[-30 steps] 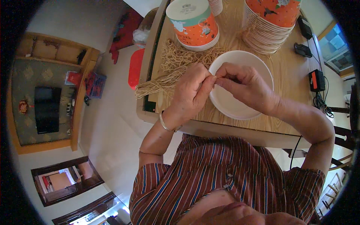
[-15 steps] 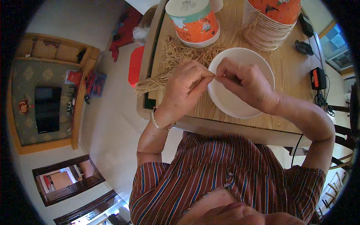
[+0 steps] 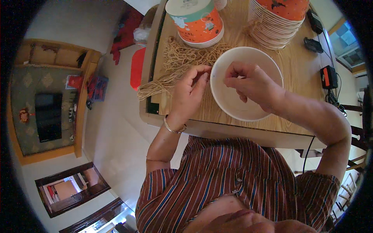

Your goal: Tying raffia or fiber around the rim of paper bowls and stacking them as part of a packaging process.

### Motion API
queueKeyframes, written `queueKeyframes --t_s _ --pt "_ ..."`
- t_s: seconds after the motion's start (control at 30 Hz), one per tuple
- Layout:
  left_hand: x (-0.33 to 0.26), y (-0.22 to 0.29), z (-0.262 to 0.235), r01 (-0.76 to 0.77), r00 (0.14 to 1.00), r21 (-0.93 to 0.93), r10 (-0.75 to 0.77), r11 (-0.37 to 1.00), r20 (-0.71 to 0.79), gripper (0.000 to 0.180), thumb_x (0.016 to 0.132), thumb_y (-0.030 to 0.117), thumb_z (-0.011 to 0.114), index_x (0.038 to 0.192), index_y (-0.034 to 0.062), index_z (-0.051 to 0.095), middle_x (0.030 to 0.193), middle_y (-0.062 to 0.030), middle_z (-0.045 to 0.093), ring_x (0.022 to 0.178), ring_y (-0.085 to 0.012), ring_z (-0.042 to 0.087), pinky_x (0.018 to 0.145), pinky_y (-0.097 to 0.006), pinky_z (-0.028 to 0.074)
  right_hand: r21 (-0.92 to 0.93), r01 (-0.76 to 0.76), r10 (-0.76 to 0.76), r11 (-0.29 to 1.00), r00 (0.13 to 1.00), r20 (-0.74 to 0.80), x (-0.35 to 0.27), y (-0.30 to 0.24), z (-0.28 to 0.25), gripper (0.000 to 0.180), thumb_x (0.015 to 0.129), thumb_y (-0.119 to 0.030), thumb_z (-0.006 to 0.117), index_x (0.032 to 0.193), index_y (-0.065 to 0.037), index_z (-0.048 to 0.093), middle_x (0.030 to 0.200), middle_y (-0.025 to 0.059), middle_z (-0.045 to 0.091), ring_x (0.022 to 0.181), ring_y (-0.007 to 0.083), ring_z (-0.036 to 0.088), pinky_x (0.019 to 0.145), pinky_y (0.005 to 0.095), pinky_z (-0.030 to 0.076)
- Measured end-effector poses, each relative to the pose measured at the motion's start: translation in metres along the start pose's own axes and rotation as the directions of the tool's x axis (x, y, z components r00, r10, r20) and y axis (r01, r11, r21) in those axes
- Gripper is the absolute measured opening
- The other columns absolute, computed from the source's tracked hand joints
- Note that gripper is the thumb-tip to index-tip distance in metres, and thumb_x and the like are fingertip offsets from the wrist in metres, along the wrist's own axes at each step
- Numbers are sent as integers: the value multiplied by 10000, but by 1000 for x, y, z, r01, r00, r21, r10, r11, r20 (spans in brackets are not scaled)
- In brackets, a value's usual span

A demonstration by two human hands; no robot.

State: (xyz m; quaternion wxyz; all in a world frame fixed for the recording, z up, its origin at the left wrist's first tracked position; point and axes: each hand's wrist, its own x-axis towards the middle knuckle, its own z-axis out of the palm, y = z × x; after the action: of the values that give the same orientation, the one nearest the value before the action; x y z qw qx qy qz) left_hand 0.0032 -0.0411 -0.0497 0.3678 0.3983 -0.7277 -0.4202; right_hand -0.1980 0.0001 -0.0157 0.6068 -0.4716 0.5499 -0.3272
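A: White paper bowl (image 3: 237,101), wide and round, sits on the near part of the wooden table (image 3: 299,73), close to its near edge.

B: And the hands?

A: The left hand (image 3: 189,93) is at the bowl's left rim, fingers curled and drawn together against the outside of the wall. Whether it pinches a strand there, I cannot tell. A thin bangle (image 3: 173,127) circles that wrist.

B: The right one?

A: The right hand (image 3: 248,82) hangs over the bowl's opening, thumb and fingertips pressed together in a pinch. What is between them is too small to make out.

B: What lies around them?

A: Left and far of the bowl, a loose heap of tan strings (image 3: 182,62) spreads over the table, some ends trailing off its left edge. Farther back stands an orange printed tub (image 3: 196,21) upside down on a few others. To the far right, a tall stack of bowls (image 3: 278,25) leans near the bowl. A black and orange device (image 3: 328,76) rests at the right edge.
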Motion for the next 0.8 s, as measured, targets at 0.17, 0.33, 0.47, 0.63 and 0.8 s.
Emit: queueKeyframes --t_s 0.17,0.33,0.47,0.63,0.8 --pt "-4 -6 6 -7 1000 9 7 1000 -11 173 932 26 547 1096 6 598 949 -67 656 832 -121 628 744 -261 499 53 -11 10 999 1000 29 4 5 0 107 898 -133 634 874 -33 605 671 -1 538 547 58 497 459 226 405" --pt "-6 -4 5 33 999 -59 -32 998 24 198 937 28 538 1129 -5 574 959 -76 653 858 -114 622 765 -261 499 109 -27 24 994 999 25 7 5 2 109 890 -134 645 866 -35 603 658 -5 536 553 60 511 466 224 412" --pt "-7 -3 4 69 997 -89 -64 994 52 206 937 34 541 1137 -9 566 969 -80 652 870 -116 621 777 -263 499 92 -33 31 995 999 26 8 3 2 108 878 -129 659 867 -37 604 670 -5 541 548 60 509 464 223 415" --pt "-7 -5 5 39 999 -106 -36 994 33 202 934 38 551 1130 -8 570 973 -76 653 872 -113 621 777 -258 500 143 -17 12 990 999 36 10 5 3 108 874 -127 662 879 -34 607 682 -4 547 547 58 509 465 220 417" --pt "-7 -1 5 73 997 -90 -70 993 32 192 924 33 563 1113 3 583 963 -76 658 869 -110 626 773 -259 504 135 -28 22 990 999 46 11 6 4 118 875 -129 663 911 -25 619 706 -1 562 551 60 512 466 222 422"
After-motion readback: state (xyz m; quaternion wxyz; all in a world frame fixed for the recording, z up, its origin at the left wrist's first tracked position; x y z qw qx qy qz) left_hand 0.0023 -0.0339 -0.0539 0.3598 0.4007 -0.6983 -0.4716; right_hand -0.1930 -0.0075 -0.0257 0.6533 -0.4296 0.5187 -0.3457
